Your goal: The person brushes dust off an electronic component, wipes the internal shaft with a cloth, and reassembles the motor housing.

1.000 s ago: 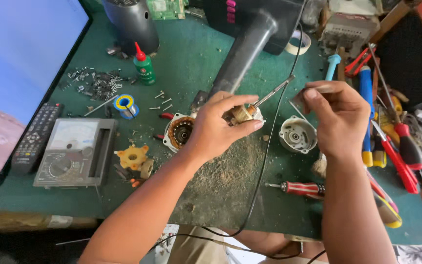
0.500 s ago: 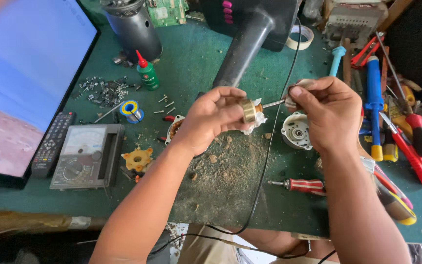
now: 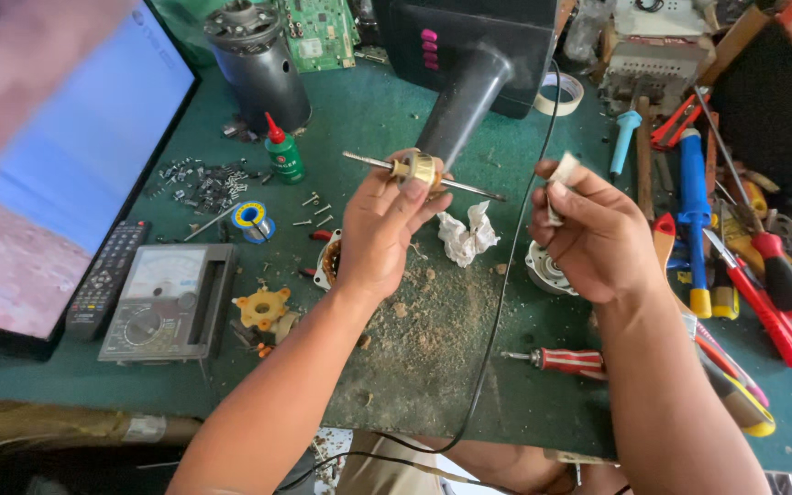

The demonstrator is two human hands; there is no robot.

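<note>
My left hand holds a small motor rotor, a brass-coloured core on a thin steel shaft that sticks out both ways, raised above the green bench. My right hand is apart from it, to the right, pinching a small pale scrap between thumb and fingers. A crumpled white tissue lies on the bench between the two hands. A round metal motor housing sits just under my right hand.
A screen stands at left, with a remote and an analogue multimeter before it. A green bottle, solder spool, yellow plastic part, red-handled screwdriver, black cable and a heap of tools surround the dusty middle.
The hands have drawn apart. My left hand lifted the rotor and turned its shaft level; my right hand pulled away to the right with the scrap. The tissue now lies on the bench.
</note>
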